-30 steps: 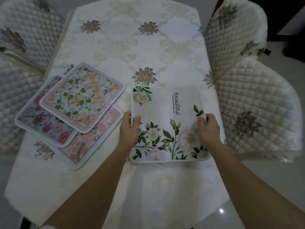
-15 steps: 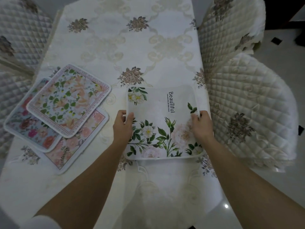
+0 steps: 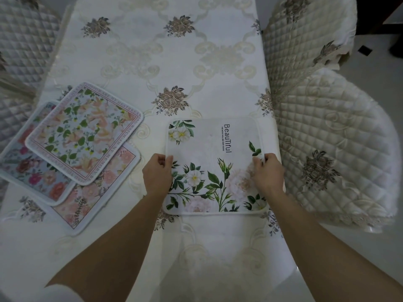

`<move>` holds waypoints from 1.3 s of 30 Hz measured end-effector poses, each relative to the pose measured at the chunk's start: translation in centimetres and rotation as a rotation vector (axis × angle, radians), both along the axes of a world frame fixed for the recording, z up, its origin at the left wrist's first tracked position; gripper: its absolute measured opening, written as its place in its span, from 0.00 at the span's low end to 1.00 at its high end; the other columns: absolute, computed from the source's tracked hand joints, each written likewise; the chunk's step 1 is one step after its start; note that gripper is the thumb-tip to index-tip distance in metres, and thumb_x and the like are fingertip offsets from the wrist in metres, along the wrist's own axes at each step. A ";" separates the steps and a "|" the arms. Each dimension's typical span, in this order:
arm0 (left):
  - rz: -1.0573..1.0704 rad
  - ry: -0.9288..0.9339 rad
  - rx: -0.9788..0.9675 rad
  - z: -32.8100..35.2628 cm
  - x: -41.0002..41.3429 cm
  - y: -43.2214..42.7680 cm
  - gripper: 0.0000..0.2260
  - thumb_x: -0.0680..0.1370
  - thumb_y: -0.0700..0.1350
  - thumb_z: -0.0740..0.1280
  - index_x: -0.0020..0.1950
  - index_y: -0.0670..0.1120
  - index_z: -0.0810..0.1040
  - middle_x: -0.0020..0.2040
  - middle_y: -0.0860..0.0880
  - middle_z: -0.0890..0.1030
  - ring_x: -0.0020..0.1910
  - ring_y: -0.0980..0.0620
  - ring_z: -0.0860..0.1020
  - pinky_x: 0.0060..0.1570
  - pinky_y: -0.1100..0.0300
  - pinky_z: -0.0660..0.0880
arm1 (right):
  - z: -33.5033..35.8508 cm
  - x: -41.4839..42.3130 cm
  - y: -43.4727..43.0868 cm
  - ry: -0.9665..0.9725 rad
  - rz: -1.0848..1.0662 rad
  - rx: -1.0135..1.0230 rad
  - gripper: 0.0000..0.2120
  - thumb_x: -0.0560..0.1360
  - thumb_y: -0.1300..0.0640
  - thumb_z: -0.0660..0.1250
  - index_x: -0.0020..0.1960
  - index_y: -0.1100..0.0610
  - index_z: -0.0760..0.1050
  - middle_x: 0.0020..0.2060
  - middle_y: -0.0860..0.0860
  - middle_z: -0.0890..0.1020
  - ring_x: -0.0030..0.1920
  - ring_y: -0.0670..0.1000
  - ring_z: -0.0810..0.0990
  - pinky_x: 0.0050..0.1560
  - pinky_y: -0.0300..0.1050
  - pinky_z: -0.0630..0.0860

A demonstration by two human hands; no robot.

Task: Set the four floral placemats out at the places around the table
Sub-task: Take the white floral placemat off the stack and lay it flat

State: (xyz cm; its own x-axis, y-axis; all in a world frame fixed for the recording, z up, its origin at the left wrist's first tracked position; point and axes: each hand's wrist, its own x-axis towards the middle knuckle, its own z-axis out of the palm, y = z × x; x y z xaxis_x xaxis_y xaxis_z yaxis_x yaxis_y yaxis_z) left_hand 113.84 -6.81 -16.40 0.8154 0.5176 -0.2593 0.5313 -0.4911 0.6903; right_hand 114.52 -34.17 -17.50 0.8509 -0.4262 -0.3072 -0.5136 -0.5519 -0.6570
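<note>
- Gripping the white placemat by its two side edges, left hand on the left edge, right hand on the right edge
- Fingers of each hand were pinched onto the mat's edge, thumbs on top; what lay under the mat could not be told
- The mat lay flat on the tablecloth at the near right place, just beside the right chair, its near edge square to the person
- Its "Beautiful" print ran away from the person, along the right side
- The mat sat squarely between both hands, neither nearer
- Stack of three placemats lay to the left, well apart from the left hand, overlapping and skewed
- Judged: this one was nearly set, next pick falls to the left hand since the stack lies on its side
</note>
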 end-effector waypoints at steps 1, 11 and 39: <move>-0.012 0.003 0.023 0.1 0.0 0.0 0.10 0.80 0.50 0.67 0.51 0.43 0.79 0.41 0.51 0.79 0.40 0.53 0.76 0.36 0.68 0.66 | -0.1 -0.1 0.0 -0.007 0.008 -0.033 0.12 0.80 0.52 0.64 0.50 0.62 0.75 0.44 0.57 0.80 0.44 0.59 0.78 0.41 0.50 0.74; -0.367 -0.033 0.565 -1.2 0.9 0.4 0.16 0.76 0.46 0.69 0.61 0.41 0.74 0.55 0.39 0.76 0.52 0.38 0.75 0.46 0.46 0.73 | -0.1 -0.3 0.4 -0.166 0.166 -0.455 0.11 0.76 0.64 0.67 0.58 0.63 0.77 0.53 0.62 0.77 0.51 0.63 0.74 0.44 0.55 0.75; -0.883 -0.023 0.664 -5.2 3.3 1.3 0.35 0.83 0.60 0.48 0.81 0.39 0.43 0.82 0.41 0.43 0.82 0.47 0.42 0.80 0.50 0.45 | -3.5 2.4 0.9 -0.036 0.710 -0.608 0.39 0.81 0.35 0.45 0.80 0.59 0.39 0.80 0.55 0.43 0.80 0.52 0.40 0.79 0.52 0.45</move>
